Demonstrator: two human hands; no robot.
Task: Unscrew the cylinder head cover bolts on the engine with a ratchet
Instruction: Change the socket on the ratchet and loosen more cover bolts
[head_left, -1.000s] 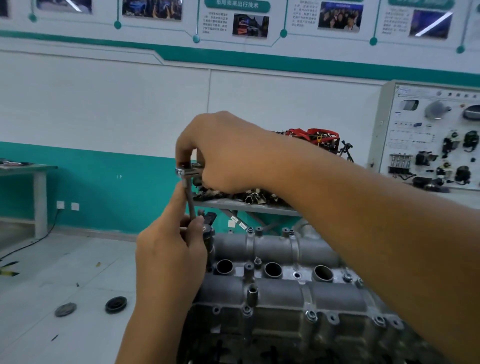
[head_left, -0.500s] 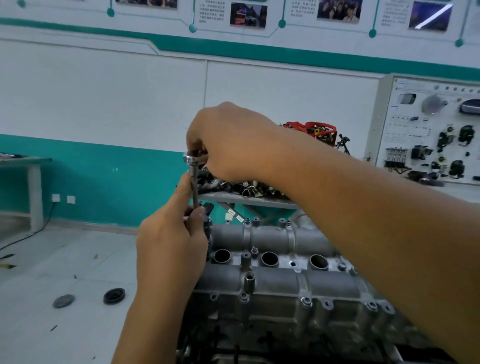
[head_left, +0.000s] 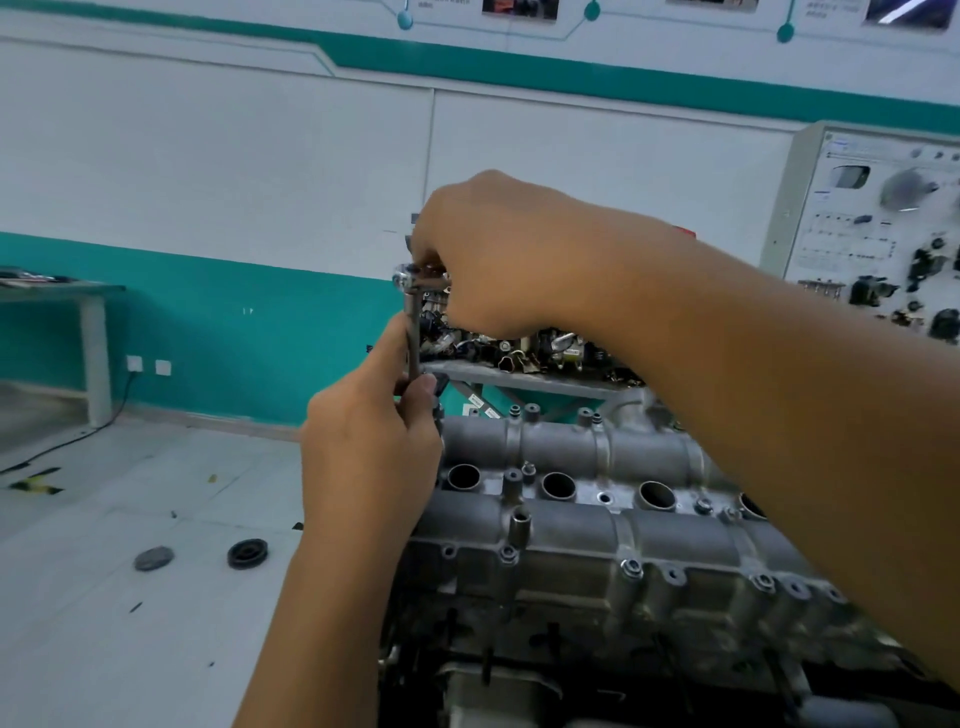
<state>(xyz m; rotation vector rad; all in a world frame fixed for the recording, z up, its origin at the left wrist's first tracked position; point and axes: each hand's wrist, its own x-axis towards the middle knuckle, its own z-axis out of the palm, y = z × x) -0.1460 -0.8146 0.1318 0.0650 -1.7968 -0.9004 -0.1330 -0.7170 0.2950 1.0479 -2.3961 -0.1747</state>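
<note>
The right hand (head_left: 509, 254) grips the ratchet (head_left: 410, 283) head; the left hand (head_left: 371, 447) pinches its upright extension (head_left: 414, 338), fingers curled, at the cylinder head cover's (head_left: 571, 519) far-left corner.

Both hands (head_left: 509, 260) and ratchet (head_left: 413, 322) slightly lower toward the engine (head_left: 597, 545) than before.

Left hand (head_left: 371, 441) is reaching up from below, thumb extended upward, fingers curling in a pinch. Right hand (head_left: 498, 254) is sitting above it, knuckles up, fingers curled downward and gripping; forearm is crossing in from the right.
</note>
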